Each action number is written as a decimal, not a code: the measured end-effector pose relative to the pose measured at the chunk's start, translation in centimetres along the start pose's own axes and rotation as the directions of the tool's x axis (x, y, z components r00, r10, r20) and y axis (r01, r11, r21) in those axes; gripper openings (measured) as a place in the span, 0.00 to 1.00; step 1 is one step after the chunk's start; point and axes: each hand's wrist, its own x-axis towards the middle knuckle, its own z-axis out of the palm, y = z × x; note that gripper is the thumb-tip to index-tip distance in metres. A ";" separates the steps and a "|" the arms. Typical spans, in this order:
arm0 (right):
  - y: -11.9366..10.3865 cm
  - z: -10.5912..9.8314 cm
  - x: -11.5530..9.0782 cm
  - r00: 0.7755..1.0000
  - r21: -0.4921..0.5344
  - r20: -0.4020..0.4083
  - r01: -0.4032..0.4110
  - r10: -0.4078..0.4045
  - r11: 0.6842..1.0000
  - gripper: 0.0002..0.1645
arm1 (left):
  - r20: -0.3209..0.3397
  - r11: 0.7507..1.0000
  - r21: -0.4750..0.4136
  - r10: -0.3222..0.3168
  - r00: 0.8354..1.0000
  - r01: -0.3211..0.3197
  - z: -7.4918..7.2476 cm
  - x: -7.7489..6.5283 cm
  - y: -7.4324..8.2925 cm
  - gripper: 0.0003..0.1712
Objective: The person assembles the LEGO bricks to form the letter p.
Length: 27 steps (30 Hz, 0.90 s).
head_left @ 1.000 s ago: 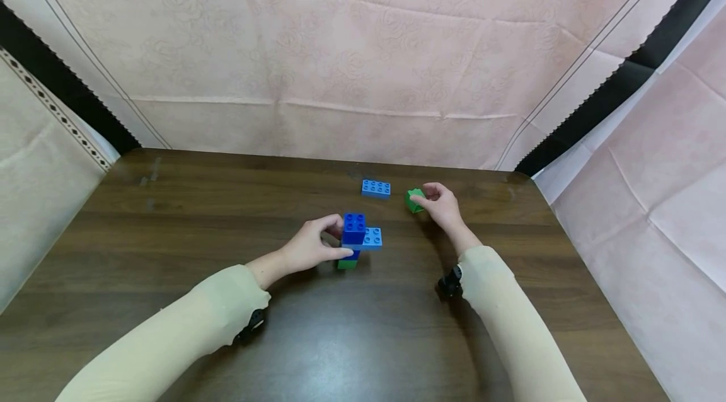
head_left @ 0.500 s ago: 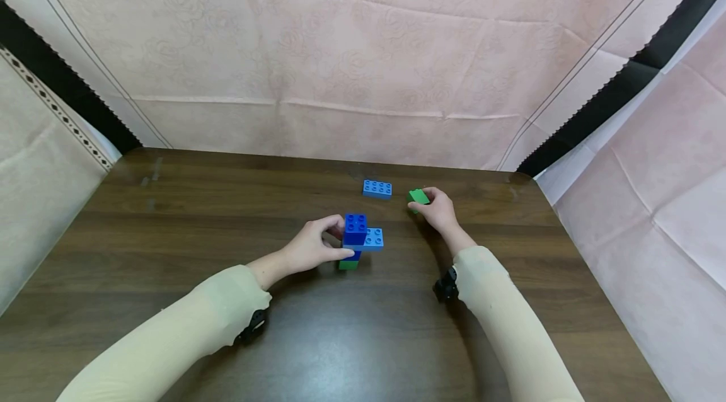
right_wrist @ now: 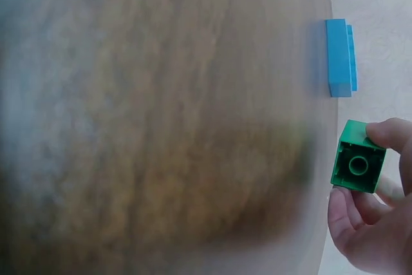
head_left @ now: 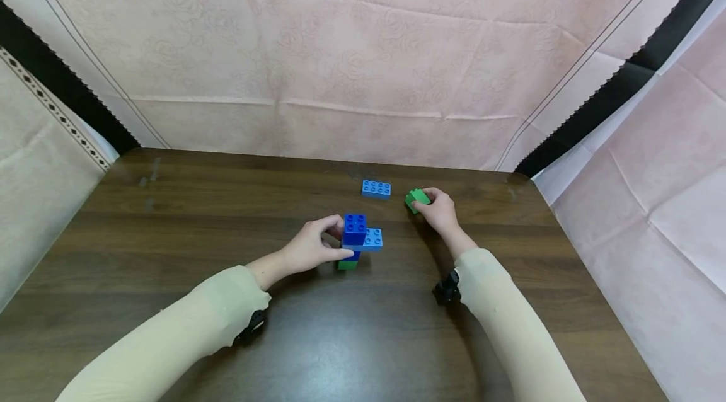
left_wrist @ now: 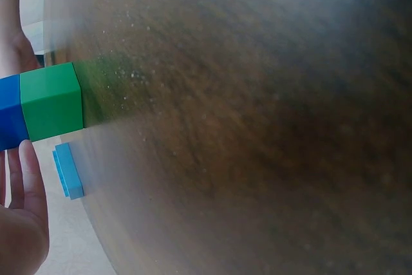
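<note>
A stack of toy building bricks [head_left: 355, 229] stands upright on the table, green at its foot, then dark blue, a longer light blue brick jutting right, and a dark blue brick on top. My left hand [head_left: 311, 244] grips it from the left, thumb in front and fingers behind. The left wrist view shows the stack's green brick [left_wrist: 53, 102] meeting the table. Farther back on the right, my right hand [head_left: 441, 210] pinches a separate green brick [head_left: 416, 200] between thumb and fingers. Its hollow underside faces the right wrist camera, where the green brick [right_wrist: 353, 132] appears tilted.
Another light blue brick [head_left: 376, 188] lies near the back of the wooden table [head_left: 227, 213], left of the right hand. Pale patterned cloth [head_left: 351, 62] hangs behind the table and along both sides.
My right hand has shifted slightly toward me, and the green brick in it has turned and tilted between the fingers. The left hand and the stack have stayed in place.
</note>
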 end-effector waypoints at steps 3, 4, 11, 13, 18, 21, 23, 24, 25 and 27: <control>-0.2 -0.2 -0.2 1.000 0.015 -0.005 0.001 -0.001 1.000 0.27 | 0.000 1.000 0.000 0.005 1.000 -0.005 0.0 0.0 0.0 0.17; -0.2 -0.2 -0.3 1.000 0.021 -0.008 0.001 -0.001 1.000 0.27 | 0.000 1.000 0.000 0.006 1.000 -0.006 0.0 0.0 0.0 0.16; -0.8 -0.6 -0.9 1.000 0.123 -0.011 -0.011 0.012 0.992 0.25 | -0.003 1.000 0.006 0.007 1.000 -0.007 0.0 0.0 0.0 0.17; -1.0 -0.7 -1.2 1.000 0.164 -0.002 -0.016 0.016 0.986 0.25 | -0.004 1.000 0.007 0.009 1.000 -0.009 0.0 0.0 0.0 0.17; -1.5 -0.9 -1.7 1.000 0.226 0.029 -0.009 0.002 0.974 0.28 | -0.003 1.000 0.005 0.009 1.000 -0.009 0.0 0.0 0.0 0.17; -1.8 -1.1 -2.2 0.999 0.230 0.044 -0.005 -0.005 0.973 0.27 | -0.001 1.000 0.001 0.008 1.000 -0.008 0.0 0.0 0.0 0.16; -2.0 -1.2 -2.4 0.999 0.236 0.050 0.001 -0.013 0.972 0.26 | -0.001 1.000 0.001 0.009 1.000 -0.009 0.0 0.0 0.0 0.16; -2.0 -1.3 -2.6 0.999 0.242 0.051 0.006 -0.019 0.970 0.25 | -0.001 1.000 0.002 0.009 1.000 -0.009 0.0 0.0 0.0 0.16; -2.1 -1.3 -2.7 0.998 0.252 0.053 0.007 -0.021 0.968 0.25 | 0.000 1.000 0.002 0.009 1.000 -0.009 0.0 0.0 0.0 0.16; -2.2 -1.4 -2.9 0.998 0.283 0.056 0.005 -0.022 0.959 0.25 | 0.000 1.000 0.004 0.010 1.000 -0.010 0.0 0.0 0.0 0.16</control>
